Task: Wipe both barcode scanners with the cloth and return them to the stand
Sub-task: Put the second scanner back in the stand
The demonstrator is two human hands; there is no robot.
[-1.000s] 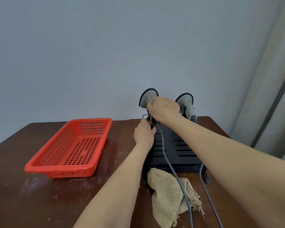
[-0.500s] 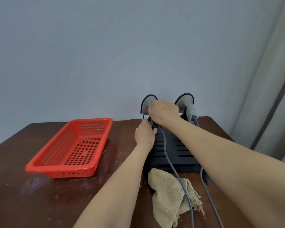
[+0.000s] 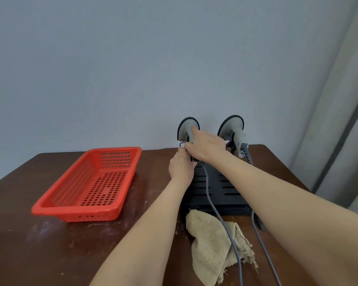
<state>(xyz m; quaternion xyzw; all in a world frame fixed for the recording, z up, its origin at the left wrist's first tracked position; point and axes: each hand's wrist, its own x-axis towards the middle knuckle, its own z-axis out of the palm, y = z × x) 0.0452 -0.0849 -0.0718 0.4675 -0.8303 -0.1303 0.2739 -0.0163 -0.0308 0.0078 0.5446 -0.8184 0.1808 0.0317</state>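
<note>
Red perforated plastic basket (image 3: 74, 212) sits left on the dark wooden desk (image 3: 29, 244), black slotted metal stand (image 3: 221, 190) to its right. Left grey barcode scanner (image 3: 187, 126) and right grey barcode scanner (image 3: 234, 125) are side by side at the stand's rear. Beige frayed cloth (image 3: 209, 244) lies in front of the stand, one grey cable (image 3: 208, 195) running across it.

1. Only the head of the left scanner (image 3: 188, 129) shows. Its handle is hidden under the right hand (image 3: 207, 146), which is curled over it.
2. The left hand (image 3: 181, 167) has its fingertips hidden behind the right hand, at the far-left corner of the stand (image 3: 225, 203). Whether they pinch anything cannot be told.
3. The right forearm covers the stand's right side.
4. Both grey cables (image 3: 206, 186) run off the near picture edge.
</note>
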